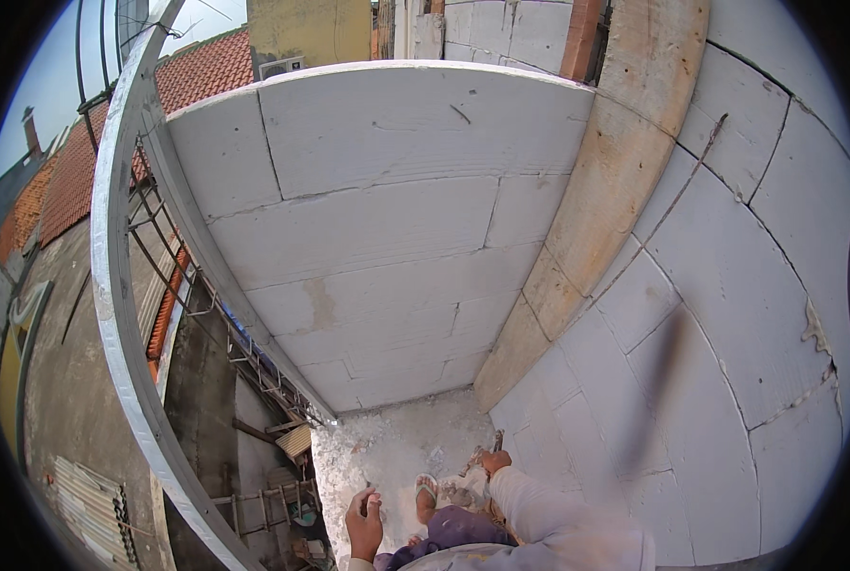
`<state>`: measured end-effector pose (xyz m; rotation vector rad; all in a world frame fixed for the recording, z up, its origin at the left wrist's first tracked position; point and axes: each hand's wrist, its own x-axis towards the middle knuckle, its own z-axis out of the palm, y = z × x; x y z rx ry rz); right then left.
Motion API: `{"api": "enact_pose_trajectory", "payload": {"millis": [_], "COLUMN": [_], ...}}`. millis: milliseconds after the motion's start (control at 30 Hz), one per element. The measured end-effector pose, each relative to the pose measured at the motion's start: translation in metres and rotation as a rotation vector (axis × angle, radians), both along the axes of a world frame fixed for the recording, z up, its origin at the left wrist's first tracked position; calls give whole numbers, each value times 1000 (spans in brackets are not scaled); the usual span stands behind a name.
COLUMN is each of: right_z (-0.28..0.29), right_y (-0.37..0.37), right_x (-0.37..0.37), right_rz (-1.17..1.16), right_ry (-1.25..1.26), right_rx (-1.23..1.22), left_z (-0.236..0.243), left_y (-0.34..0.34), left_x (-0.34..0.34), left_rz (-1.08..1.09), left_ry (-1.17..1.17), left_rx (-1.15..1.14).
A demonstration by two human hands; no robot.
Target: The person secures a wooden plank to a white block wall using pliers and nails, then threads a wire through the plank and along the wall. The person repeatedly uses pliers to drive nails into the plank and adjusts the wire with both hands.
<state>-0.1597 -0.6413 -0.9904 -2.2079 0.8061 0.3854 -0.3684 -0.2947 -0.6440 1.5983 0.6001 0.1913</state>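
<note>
Pale block wall (387, 219) ahead, dusty floor (368, 447) below. Left hand (364, 523): fingers loosely parted, apparently holding nothing. Right hand (494, 462) curled at a small dark object (498, 441) near the right-hand wall (625, 381); grip unclear to me. I'd keep the sandaled foot (426, 495) well inside the floor's left edge.

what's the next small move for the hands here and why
Perhaps draw the left hand in toward the right hand. In this view it shows near the left edge of the dusty white floor, beyond which there seems to be an open drop, while the right hand is over by the right-hand block wall. I can't tell whether either grips anything.
</note>
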Motion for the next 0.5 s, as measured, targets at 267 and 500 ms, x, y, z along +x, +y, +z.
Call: {"api": "enact_pose_trajectory", "payload": {"millis": [267, 500], "right_z": [62, 117], "right_y": [-18, -44], "right_x": [0, 4], "right_rz": [374, 520], "right_ry": [140, -24], "right_rx": [-246, -113], "left_z": [113, 191], "left_y": [-36, -95], "left_x": [245, 367], "left_rz": [-477, -766], "left_ry": [-236, -355], "left_rx": [186, 25]}}
